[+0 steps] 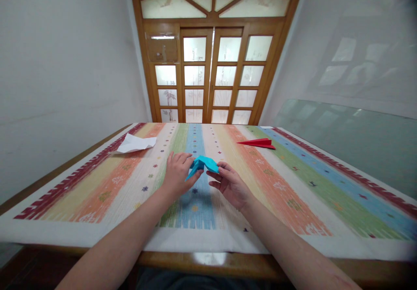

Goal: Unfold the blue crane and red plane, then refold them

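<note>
A piece of folded blue paper [206, 163] is held between my two hands, a little above the striped tablecloth. Its middle bulges upward and one pointed flap slants down on the left. My left hand [178, 172] grips its left side, thumb below and fingers behind. On the right, the thumb and fingertips of my right hand [230, 183] pinch the paper's other end, with the lower fingers curled underneath. Parts of the folds are hidden by my fingers.
A creased white sheet of paper [135, 143] lies at the left of the striped tablecloth [260, 203]. To the right rests a red paper plane [259, 143]. The wooden table edge [228, 261] runs close to me, and wood-and-glass doors [211, 73] stand beyond.
</note>
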Demonstrator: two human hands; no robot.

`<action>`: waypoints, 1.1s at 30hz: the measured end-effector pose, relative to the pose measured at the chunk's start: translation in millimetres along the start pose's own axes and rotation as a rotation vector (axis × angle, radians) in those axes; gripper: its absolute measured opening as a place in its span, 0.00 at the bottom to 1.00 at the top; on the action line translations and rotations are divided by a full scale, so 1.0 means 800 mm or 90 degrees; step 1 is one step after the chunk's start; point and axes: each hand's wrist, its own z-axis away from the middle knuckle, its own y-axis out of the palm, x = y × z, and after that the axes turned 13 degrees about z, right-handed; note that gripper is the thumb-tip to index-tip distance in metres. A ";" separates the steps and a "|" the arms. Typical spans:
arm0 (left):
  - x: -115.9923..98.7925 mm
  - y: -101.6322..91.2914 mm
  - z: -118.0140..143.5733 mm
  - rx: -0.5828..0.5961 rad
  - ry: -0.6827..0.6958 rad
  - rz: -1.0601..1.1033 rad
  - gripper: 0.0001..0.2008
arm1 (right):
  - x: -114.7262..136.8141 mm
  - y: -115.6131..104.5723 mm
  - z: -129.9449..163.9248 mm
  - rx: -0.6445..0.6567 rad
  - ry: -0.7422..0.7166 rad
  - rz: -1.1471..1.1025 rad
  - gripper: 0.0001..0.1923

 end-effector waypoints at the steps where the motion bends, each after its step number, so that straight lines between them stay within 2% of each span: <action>1: 0.000 -0.001 0.000 -0.005 -0.010 -0.002 0.14 | 0.001 0.001 0.000 0.009 0.003 -0.001 0.13; 4: 0.003 -0.002 -0.001 -0.015 -0.025 -0.008 0.12 | 0.002 0.001 0.001 0.018 0.015 -0.004 0.12; 12: 0.011 -0.006 -0.004 -0.010 0.005 -0.023 0.13 | 0.006 -0.001 0.001 0.014 0.063 0.026 0.11; 16: 0.015 -0.005 -0.004 0.020 0.025 -0.034 0.13 | 0.006 -0.007 -0.006 -0.077 0.054 0.123 0.13; 19: 0.016 -0.004 -0.003 0.062 0.071 -0.031 0.13 | 0.006 -0.014 -0.013 -0.158 -0.027 0.237 0.14; 21: 0.013 -0.005 -0.002 0.084 0.109 -0.027 0.14 | 0.007 -0.016 -0.015 -0.176 -0.075 0.314 0.15; 24: 0.004 -0.011 -0.002 0.113 0.154 -0.029 0.18 | 0.007 -0.015 -0.013 -0.143 -0.080 0.378 0.18; 28: -0.014 -0.020 -0.001 0.150 0.200 -0.038 0.21 | 0.002 -0.008 -0.009 -0.074 -0.092 0.388 0.22; 33: -0.025 -0.016 0.003 0.123 0.245 -0.054 0.17 | -0.007 -0.004 -0.008 -0.046 -0.103 0.363 0.21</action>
